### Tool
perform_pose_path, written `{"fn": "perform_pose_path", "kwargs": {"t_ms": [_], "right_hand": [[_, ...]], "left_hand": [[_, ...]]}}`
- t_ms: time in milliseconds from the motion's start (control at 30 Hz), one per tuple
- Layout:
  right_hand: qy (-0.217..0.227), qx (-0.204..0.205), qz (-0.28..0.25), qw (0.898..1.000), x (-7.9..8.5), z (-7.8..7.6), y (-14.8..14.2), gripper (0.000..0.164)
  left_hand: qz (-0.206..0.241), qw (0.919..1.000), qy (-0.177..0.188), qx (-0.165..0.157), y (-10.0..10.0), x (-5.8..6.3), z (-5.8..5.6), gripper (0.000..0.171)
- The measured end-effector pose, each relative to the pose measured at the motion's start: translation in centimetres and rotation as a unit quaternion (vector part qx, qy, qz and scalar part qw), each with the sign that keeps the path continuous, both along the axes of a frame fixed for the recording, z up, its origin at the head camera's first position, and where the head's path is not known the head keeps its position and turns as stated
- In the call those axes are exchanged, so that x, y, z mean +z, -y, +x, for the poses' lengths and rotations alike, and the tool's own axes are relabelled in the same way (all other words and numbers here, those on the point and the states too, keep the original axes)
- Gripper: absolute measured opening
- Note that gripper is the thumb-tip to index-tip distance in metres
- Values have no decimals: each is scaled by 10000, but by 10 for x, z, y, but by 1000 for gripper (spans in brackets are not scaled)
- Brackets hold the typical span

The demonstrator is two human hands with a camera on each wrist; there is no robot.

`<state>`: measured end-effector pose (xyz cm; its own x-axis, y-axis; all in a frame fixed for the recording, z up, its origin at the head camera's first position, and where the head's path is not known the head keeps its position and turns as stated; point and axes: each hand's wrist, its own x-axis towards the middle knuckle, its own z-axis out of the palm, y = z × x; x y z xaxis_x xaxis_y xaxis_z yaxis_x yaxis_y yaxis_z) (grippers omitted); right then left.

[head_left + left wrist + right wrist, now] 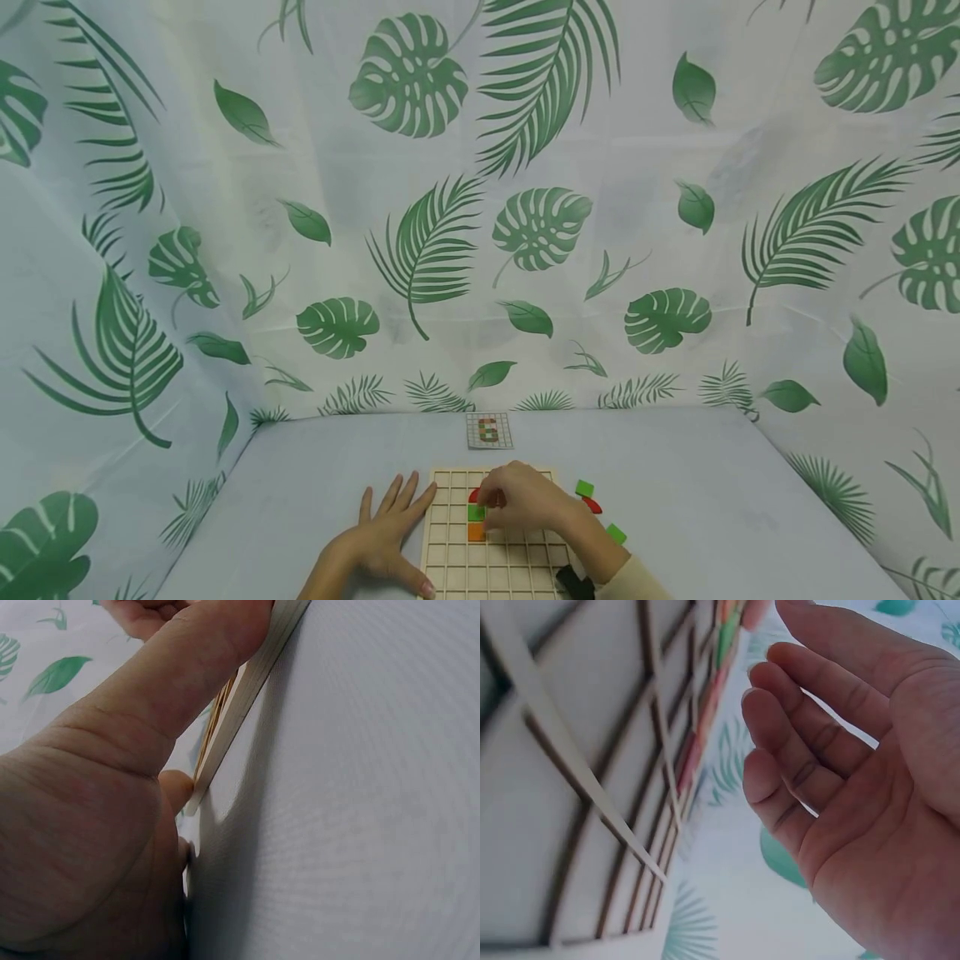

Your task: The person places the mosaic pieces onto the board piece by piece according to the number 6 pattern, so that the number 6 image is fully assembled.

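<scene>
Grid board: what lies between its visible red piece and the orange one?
In the head view, a green piece lies between the red piece and the orange piece.

Room to pass: a lane over the board's L columns, btwn spread L hand along its L edge and R hand over the middle. Nr rows also passable, btwn L thumb and a black object by the R sleeve. R forearm blocks the board's R side. Just off that side, obstacles: green square, red piece, 2nd green square; wide tabletop beyond. Far side: narrow strip btwn board & card. Leaf-print cloth bounds back, L & R.
</scene>
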<state>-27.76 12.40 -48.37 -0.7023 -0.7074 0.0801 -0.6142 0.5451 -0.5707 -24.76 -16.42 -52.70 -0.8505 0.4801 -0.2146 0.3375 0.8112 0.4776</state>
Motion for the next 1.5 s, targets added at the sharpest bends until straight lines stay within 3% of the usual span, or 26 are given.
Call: {"fn": "perform_pose_path", "kwargs": {"t_ms": [367,700,1067,1500], "right_hand": [[-52,-418,-529,9977,20,-6,-36,29],[-241,-734,-502,9957,30,-10,-59,32],[-212,-1188,-433,9918,30,-18,-95,34],[-26,-1536,-338,9875,29,-22,-111,33]], "left_hand": [[-15,10000,5,42,-1,1,0,140],[-42,10000,-32,59,-2,1,-1,140],[-6,10000,-20,79,-2,1,-1,141],[-5,10000,11,34,-1,2,1,140]]}}
